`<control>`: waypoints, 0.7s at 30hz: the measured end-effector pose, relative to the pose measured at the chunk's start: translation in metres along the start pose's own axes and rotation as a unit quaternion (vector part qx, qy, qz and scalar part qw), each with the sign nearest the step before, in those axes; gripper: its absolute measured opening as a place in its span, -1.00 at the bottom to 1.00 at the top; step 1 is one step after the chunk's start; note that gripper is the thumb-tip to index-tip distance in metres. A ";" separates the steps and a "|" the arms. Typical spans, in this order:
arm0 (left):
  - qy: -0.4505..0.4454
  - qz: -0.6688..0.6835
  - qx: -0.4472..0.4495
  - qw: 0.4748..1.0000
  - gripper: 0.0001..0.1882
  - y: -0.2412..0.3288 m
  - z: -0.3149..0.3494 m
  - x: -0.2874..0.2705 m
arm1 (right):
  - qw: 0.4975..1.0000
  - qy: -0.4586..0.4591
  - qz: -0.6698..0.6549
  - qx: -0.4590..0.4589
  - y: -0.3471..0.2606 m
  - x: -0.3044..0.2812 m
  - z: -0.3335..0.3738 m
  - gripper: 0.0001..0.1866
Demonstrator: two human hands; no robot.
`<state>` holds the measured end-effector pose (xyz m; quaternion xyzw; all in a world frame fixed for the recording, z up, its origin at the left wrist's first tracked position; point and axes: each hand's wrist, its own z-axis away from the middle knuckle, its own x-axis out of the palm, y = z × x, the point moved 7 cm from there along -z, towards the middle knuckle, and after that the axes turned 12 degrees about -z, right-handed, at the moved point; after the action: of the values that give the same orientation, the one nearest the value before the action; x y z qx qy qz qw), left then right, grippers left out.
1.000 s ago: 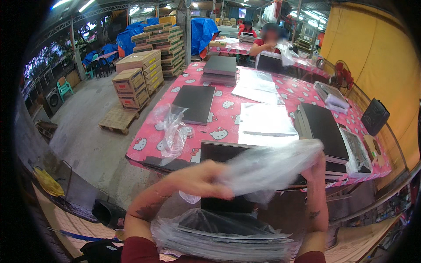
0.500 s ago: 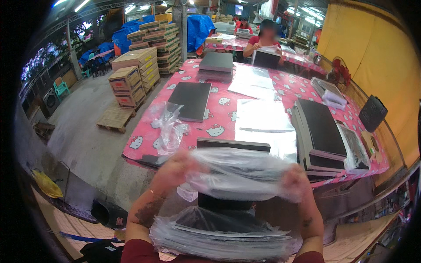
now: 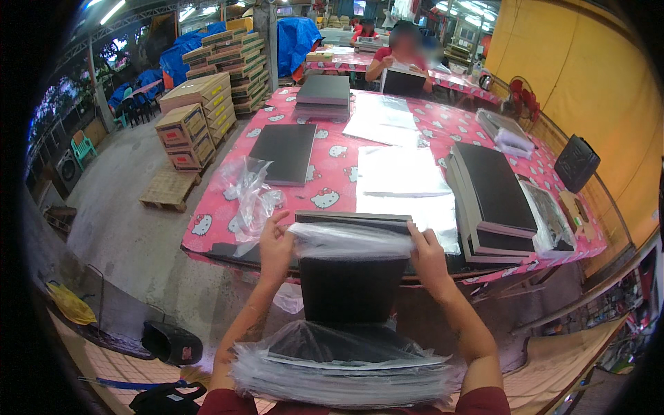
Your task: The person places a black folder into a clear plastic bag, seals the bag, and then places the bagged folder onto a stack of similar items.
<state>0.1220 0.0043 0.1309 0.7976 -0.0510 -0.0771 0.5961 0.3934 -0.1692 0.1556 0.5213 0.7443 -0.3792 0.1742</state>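
Observation:
Between my hands a clear plastic bag is bunched in a band across a black flat-faced slab, which stands upright at the table's near edge. Its top edge shows above the plastic. My left hand pinches the bag's left side, thumb and fingers closed. My right hand grips the right end of the bag by the slab's upper corner. Close to my body lies a stack of plastic-wrapped flat pieces, the top one black under loose film.
On the pink patterned table lie a black board, crumpled plastic, white plastic sheets and stacked black slabs. Another stack stands farther back. A co-worker holds a black slab across the table. Cartons stand left.
Both hands have drawn the bag, spread wide before, into a narrower band around the slab. More of the slab's black face shows below it. The view has shifted slightly.

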 end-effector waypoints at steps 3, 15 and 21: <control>0.024 -0.055 0.062 0.996 -0.89 -0.015 0.003 -0.025 | 0.989 0.092 -0.115 -0.033 -0.032 -0.023 0.014 -0.61; -0.234 0.291 -0.364 0.854 -0.72 -0.055 0.118 -0.030 | 0.380 -0.074 -0.788 0.478 0.029 0.060 0.211 -0.85; -0.261 -0.040 -0.331 0.906 -0.75 -0.229 0.172 -0.063 | 0.485 -0.082 -0.598 0.632 0.054 0.125 0.285 -0.76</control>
<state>0.0259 -0.0815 -0.1328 0.5075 -0.1440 -0.3189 0.7874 0.3546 -0.2921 -0.1326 -0.1129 0.4190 -0.8016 -0.4112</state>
